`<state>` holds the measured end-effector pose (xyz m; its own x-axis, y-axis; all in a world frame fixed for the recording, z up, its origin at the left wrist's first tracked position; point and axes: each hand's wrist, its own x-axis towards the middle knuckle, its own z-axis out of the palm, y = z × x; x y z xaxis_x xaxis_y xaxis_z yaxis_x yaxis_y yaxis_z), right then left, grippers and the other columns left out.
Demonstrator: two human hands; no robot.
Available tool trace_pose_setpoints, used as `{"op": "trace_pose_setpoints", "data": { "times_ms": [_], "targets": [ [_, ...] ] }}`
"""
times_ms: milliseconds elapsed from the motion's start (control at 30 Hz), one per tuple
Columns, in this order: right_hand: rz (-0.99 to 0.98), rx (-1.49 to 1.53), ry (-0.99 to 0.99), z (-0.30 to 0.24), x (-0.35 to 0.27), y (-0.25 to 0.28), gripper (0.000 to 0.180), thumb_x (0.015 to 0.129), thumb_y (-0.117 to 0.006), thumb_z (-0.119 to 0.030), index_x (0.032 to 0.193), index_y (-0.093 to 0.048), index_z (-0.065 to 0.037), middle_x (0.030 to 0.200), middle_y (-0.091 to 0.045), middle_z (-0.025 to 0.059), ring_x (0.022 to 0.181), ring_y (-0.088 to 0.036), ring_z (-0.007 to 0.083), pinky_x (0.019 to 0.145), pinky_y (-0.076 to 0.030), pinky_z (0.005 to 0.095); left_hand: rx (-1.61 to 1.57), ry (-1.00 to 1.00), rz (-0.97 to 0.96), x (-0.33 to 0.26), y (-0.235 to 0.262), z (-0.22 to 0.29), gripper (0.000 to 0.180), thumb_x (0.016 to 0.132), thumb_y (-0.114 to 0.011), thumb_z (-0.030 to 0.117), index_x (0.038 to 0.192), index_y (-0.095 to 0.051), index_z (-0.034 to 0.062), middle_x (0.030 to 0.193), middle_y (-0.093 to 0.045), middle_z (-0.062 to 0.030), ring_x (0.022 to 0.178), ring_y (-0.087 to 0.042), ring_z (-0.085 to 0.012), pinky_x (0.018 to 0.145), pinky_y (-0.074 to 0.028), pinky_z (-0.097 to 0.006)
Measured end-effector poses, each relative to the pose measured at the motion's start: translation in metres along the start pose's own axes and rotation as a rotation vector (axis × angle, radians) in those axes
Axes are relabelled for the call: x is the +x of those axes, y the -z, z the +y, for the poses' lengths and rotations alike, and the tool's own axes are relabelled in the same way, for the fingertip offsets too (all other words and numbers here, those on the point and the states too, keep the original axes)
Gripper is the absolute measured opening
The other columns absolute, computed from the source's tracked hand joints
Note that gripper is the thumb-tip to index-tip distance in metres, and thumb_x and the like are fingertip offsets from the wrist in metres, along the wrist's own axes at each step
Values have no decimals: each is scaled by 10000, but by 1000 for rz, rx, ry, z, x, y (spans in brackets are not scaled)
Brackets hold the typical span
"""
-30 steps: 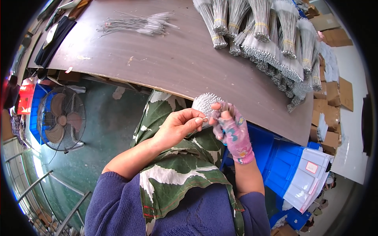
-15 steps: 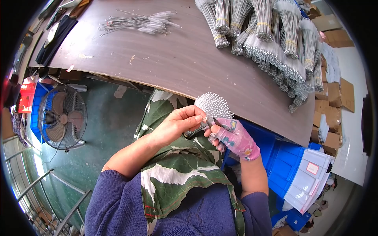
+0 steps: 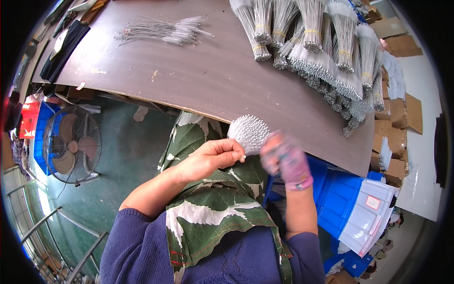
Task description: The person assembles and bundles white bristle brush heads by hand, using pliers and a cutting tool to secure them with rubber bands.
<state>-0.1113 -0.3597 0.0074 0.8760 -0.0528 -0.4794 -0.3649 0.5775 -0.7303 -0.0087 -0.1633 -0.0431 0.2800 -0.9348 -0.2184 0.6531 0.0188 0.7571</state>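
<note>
A dense bundle of thin wire brushes [image 3: 249,134] stands between my lap and the table's front edge, its white tips facing up. Beside it, my left hand [image 3: 215,158] is closed in a pinch with thumb and forefinger; a tiny white bit shows at the fingertips, too small to name. To the right of the bundle is my right hand [image 3: 287,163], in a pink patterned fingerless glove. Motion smears its fingers, so what it holds does not show. A green-and-white leaf-print apron [image 3: 217,213] covers my lap.
Several banded bundles of wire brushes [image 3: 312,33] are heaped on the brown table [image 3: 198,71] at the back right. Loose brushes [image 3: 163,32] lie at the back left. A floor fan [image 3: 72,146] stands left; blue bins [image 3: 340,196] and cardboard boxes [image 3: 392,123] are at right.
My right hand has moved away from the left fingertips, up and to the right, and is now blurred. The dark blade seen in it earlier no longer shows. My left hand keeps its pinch.
</note>
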Motion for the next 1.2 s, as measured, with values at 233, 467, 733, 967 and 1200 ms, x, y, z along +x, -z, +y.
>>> {"op": "trace_pose_setpoints", "data": {
  "times_ms": [233,467,733,967,1200],
  "targets": [
    [209,-343,214,3,-4,-4,303,931,-479,-331,934,-564,-40,622,-477,-4,470,-445,70,399,-320,183,-26,-23,57,3,4,13,192,945,-469,232,933,-543,55,712,-416,77,629,-346,-15,558,-293,-175],
    [148,-468,42,2,-2,-31,241,923,-492,-273,971,-563,-48,666,-496,-14,507,-428,47,452,-319,164,-163,60,34,3,13,13,202,939,-476,245,933,-546,56,661,-394,79,544,-293,-8,470,-217,-164],
    [109,-572,121,-1,4,-25,260,904,-537,-286,983,-597,-46,694,-544,11,585,-493,64,504,-382,211,-329,122,1,8,7,19,161,935,-470,201,972,-537,59,610,-354,60,505,-250,-36,451,-187,-192],
    [262,-1483,802,9,3,-15,285,807,-630,-264,1002,-628,-55,753,-620,106,631,-610,282,563,-478,352,-303,136,52,14,-9,18,141,924,-504,181,1033,-533,96,642,-420,48,505,-284,-21,448,-195,-173],
    [269,-1611,806,10,3,-13,270,805,-633,-278,967,-644,-62,712,-605,84,584,-599,263,517,-468,339,-234,117,50,14,-12,15,157,923,-516,211,1034,-538,102,697,-466,56,553,-360,3,444,-231,-146]
  ]
}}
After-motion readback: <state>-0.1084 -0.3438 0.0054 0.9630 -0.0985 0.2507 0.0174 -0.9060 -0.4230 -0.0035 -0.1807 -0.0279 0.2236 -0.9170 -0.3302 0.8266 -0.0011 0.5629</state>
